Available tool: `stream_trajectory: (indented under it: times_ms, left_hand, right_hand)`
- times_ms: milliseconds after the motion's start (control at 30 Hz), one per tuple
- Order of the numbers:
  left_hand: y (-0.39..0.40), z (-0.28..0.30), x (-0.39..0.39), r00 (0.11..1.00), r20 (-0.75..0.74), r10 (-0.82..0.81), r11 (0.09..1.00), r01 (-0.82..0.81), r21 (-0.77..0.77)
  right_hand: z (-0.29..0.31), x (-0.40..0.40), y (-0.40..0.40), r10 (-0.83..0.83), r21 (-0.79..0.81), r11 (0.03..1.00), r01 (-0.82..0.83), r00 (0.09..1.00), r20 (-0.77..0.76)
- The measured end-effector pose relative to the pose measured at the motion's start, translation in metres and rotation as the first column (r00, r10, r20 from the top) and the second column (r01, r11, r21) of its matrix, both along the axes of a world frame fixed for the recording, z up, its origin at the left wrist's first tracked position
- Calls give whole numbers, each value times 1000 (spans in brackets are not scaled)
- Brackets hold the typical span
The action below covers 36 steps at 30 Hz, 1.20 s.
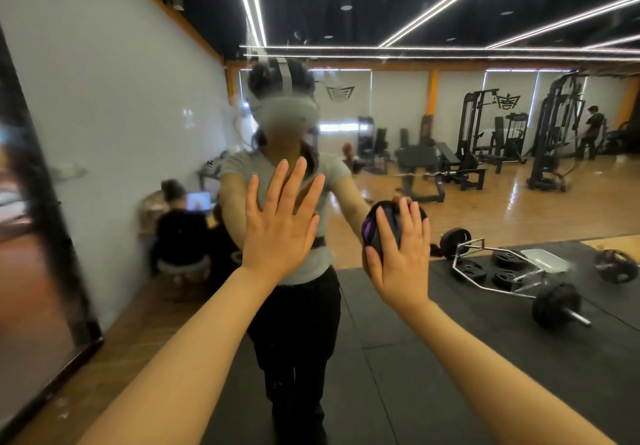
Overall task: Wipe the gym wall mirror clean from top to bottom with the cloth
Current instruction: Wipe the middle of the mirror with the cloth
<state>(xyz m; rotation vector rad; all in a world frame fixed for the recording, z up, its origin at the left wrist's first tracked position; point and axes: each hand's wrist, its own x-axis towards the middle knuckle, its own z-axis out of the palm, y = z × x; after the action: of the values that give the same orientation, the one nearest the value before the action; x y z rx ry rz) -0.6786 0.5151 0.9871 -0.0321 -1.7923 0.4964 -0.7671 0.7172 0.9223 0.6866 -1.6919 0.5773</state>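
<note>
The wall mirror fills the view in front of me and shows my own reflection. My left hand lies flat on the glass at chest height, its fingers straight and spread. To its right, my right hand presses a bunched dark purple-and-black cloth against the glass. Its fingers are spread over the wad and the thumb lies along the cloth's lower left side. Both arms reach forward from the bottom of the view.
A dark-framed panel stands at the far left. The reflection shows a black floor mat, a barbell with weight plates, gym machines and people sitting by a laptop.
</note>
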Motion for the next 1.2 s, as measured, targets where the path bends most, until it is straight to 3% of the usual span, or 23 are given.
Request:
stream_trajectory:
  times_ms: [200, 467, 600, 800, 1067, 1200]
  left_hand:
    - [-1, 1, 0, 1000, 3, -11, 1000, 11, -4]
    - [1, 0, 0, 1000, -7, -18, 1000, 18, 7]
    - [3, 0, 1, 1000, -8, -12, 1000, 12, 1]
    - [4, 2, 3, 1000, -9, -24, 1000, 24, -1]
    - [5, 3, 2, 1000, -8, -10, 1000, 10, -2]
    - [6, 4, 3, 1000, -16, -3, 1000, 3, -4]
  right_hand:
    - [6, -2, 5, 3, 39, 999, -4, 1000, 7]
    - [138, -17, 16, -16, -116, 993, 13, 1000, -25]
    - [166, -19, 17, -30, -161, 987, 23, 999, -37]
    - [135, -20, 15, -35, -148, 989, 29, 999, -39]
    - [15, -8, 17, -9, -75, 997, 14, 997, 70]
    - [9, -7, 21, -29, -26, 999, 32, 996, 90]
